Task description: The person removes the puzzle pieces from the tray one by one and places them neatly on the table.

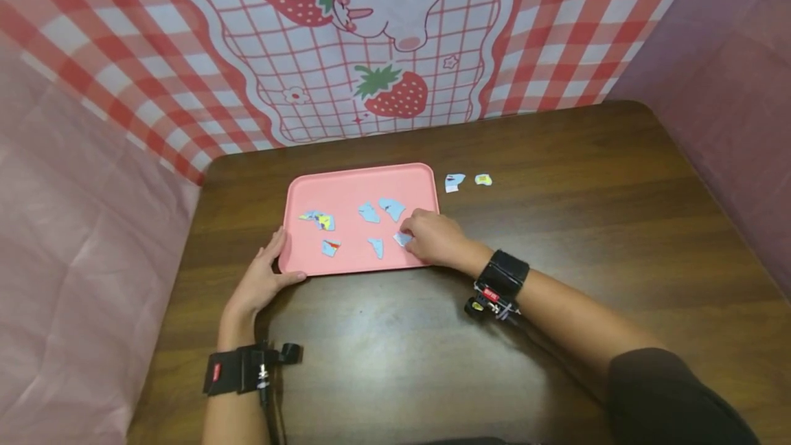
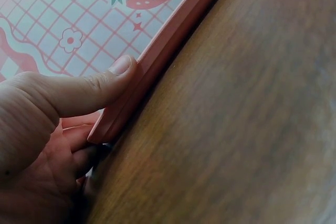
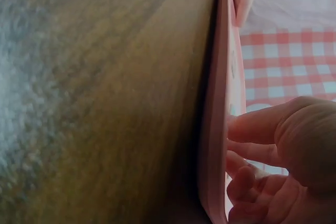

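Note:
A pink tray (image 1: 358, 180) lies on the table with several irregular light-blue paper pieces in it. My left hand (image 1: 256, 283) holds the tray's near left corner, thumb along the front rim and fingers at the left side. In the left wrist view, the thumb (image 2: 100, 85) lies against the tray's rim (image 2: 157, 56). Over the tray's right part, my right hand (image 1: 435, 235) pinches a small light-blue and white piece (image 1: 403, 239). In the right wrist view the rim hides this hand's fingertips. Nearby in the tray are a narrow piece (image 1: 376, 247) and a larger piece (image 1: 391, 209).
Farther left in the tray lie a yellow-and-blue piece (image 1: 321, 220), a piece with red (image 1: 330, 247) and another blue piece (image 1: 369, 212). Right of the tray, a blue-white piece (image 1: 454, 182) and a yellow piece (image 1: 483, 179) lie on the wooden table (image 1: 587, 191). A strawberry-print cloth (image 1: 395, 95) hangs behind.

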The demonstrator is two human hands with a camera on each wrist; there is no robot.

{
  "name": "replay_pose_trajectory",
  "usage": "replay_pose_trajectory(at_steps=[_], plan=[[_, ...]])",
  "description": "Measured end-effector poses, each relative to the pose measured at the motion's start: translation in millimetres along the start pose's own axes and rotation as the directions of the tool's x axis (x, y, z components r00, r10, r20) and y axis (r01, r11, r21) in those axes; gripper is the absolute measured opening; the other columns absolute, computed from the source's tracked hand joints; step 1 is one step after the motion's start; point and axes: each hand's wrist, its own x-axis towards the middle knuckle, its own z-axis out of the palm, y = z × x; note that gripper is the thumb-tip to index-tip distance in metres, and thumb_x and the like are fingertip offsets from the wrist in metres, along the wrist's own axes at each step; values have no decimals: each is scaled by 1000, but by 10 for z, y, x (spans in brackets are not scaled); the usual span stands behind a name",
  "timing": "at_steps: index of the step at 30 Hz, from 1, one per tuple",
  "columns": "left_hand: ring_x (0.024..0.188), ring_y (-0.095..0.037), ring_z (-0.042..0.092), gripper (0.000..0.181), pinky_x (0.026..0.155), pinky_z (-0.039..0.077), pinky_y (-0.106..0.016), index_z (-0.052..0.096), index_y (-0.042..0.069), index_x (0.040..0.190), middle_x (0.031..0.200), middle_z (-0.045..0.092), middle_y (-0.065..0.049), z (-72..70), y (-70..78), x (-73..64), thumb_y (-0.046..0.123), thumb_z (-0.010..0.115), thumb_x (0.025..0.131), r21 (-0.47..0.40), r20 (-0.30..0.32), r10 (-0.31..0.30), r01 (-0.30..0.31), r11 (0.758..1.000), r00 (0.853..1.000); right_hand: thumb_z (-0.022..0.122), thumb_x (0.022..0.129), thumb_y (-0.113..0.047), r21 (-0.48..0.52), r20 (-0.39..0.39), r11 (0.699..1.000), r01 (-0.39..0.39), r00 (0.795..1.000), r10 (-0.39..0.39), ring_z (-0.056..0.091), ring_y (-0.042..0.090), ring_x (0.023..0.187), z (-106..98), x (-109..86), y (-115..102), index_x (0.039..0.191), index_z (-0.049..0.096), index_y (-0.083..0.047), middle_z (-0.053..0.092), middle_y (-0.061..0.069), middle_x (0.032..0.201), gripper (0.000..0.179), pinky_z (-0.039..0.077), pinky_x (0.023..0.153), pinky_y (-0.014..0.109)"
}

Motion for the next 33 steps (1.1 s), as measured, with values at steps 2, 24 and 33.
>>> replay_pose_trajectory(at_steps=[2, 24, 33], plan=[[144, -27, 6, 100, 115, -2, -45, 17, 3, 151, 157, 10, -12, -2, 6, 1, 28, 80, 77, -2, 0, 4, -4, 1000, 1000, 68, 84, -20, -19, -9, 1000, 14, 1000, -14, 55, 16, 82, 14, -2, -6, 112, 71, -14, 58, 1, 96, 29, 50, 71, 38], [144, -26, 6, 101, 115, -3, -45, 16, 3, 151, 157, 9, -13, 19, 25, -1, 26, 80, 77, -26, 1, -4, 4, 1000, 1000, 72, 82, -14, 68, -73, 998, 18, 997, -13, 54, 14, 82, 93, -4, 5, 108, 72, -14, 55, 0, 94, 26, 48, 69, 32], [144, -27, 6, 100, 115, -3, -45, 16, 1, 150, 157, 10, -14, 13, 25, 4, 22, 80, 77, -31, -2, 16, -16, 999, 1000, 72, 79, -7, 157, -150, 986, 51, 988, -27, 55, 16, 79, 102, 5, 65, 99, 70, -9, 57, 2, 87, 21, 48, 71, 32]])
